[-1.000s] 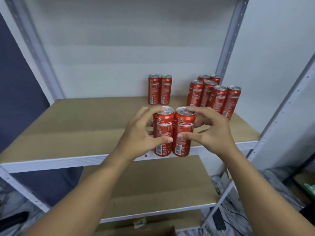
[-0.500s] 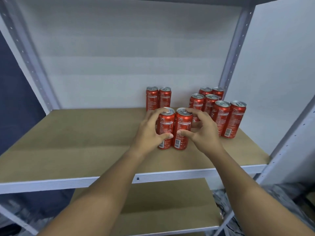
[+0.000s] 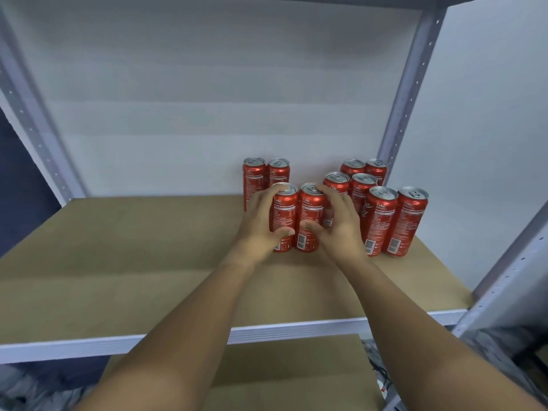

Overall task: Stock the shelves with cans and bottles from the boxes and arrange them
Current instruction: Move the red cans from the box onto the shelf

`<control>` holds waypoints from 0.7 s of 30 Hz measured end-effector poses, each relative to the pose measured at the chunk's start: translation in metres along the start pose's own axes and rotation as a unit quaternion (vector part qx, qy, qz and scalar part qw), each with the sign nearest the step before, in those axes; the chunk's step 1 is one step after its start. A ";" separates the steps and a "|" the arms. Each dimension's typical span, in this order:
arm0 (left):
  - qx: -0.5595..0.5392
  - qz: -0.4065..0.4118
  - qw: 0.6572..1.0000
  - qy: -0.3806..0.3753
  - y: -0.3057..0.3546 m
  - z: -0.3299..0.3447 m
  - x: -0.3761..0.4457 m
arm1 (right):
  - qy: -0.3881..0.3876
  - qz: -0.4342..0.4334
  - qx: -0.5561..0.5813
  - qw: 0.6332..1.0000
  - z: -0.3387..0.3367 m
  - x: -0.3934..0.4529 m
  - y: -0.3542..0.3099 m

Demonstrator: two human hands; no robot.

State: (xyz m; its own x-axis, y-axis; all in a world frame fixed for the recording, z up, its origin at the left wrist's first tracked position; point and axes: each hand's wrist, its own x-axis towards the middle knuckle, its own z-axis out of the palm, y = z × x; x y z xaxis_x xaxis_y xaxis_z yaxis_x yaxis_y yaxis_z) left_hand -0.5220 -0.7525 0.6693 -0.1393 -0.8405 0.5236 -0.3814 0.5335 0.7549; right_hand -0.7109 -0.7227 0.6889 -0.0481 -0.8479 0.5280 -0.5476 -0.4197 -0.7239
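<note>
Two red cola cans stand side by side on the brown shelf board (image 3: 118, 262). My left hand (image 3: 261, 223) grips the left can (image 3: 284, 210), thumb across its front. My right hand (image 3: 338, 226) grips the right can (image 3: 310, 212) in the same way. Both cans look upright and rest on the board, just in front of a pair of cans (image 3: 265, 176) at the back wall. To the right stand several more red cans (image 3: 394, 221) in rows of two.
White metal uprights frame the shelf, one at the back right (image 3: 409, 93) and one at the front right (image 3: 510, 280). The board's left half is bare. A lower shelf board (image 3: 296, 369) shows beneath the white front rail (image 3: 89, 345).
Both hands have carried the two cans from the shelf's front edge back toward the wall and set them down in front of the rear pair. The view has risen.
</note>
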 end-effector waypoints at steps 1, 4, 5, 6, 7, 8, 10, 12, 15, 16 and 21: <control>-0.002 -0.001 1.000 -0.001 -0.002 0.000 0.001 | 0.002 0.001 -0.006 1.000 0.001 0.001 0.002; 0.001 0.004 1.000 0.001 -0.004 0.002 0.004 | 0.011 0.009 -0.014 1.000 0.004 0.003 0.002; 0.003 0.005 1.000 0.003 -0.004 0.002 0.004 | 0.013 0.011 -0.016 1.000 0.005 0.003 0.002; 0.005 0.005 1.000 0.005 -0.004 0.003 0.005 | 0.015 0.012 -0.018 1.000 0.005 0.003 0.001; 0.006 0.005 1.000 0.007 -0.004 0.003 0.005 | 0.015 0.014 -0.018 1.000 0.005 0.003 0.001; 0.008 0.005 1.000 0.008 -0.004 0.003 0.004 | 0.012 0.018 -0.017 1.000 0.005 0.003 0.000; 0.012 0.000 1.000 0.007 -0.003 0.003 0.002 | 0.004 0.031 -0.014 0.999 0.005 0.003 -0.003; 0.012 -0.009 1.000 0.007 0.000 0.003 0.000 | 0.001 0.041 -0.014 0.999 0.005 0.002 -0.005; -0.001 -0.041 0.999 0.002 0.010 0.002 -0.010 | 0.020 0.048 -0.014 0.999 0.010 -0.006 -0.007; 0.001 -0.047 0.999 0.004 0.014 0.001 -0.016 | 0.026 0.058 -0.016 0.998 0.011 -0.011 -0.008; 0.052 -0.125 0.991 0.014 0.018 -0.007 -0.056 | 0.020 0.104 -0.059 0.993 0.016 -0.049 -0.013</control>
State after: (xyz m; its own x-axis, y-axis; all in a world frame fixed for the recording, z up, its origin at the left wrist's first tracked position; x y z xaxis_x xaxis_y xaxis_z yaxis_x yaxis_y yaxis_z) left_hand -0.5148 -0.6953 0.6557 -0.0030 -0.9416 0.3366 -0.4939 0.2941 0.8183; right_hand -0.6879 -0.6809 0.6655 -0.2014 -0.8977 0.3919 -0.6170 -0.1945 -0.7626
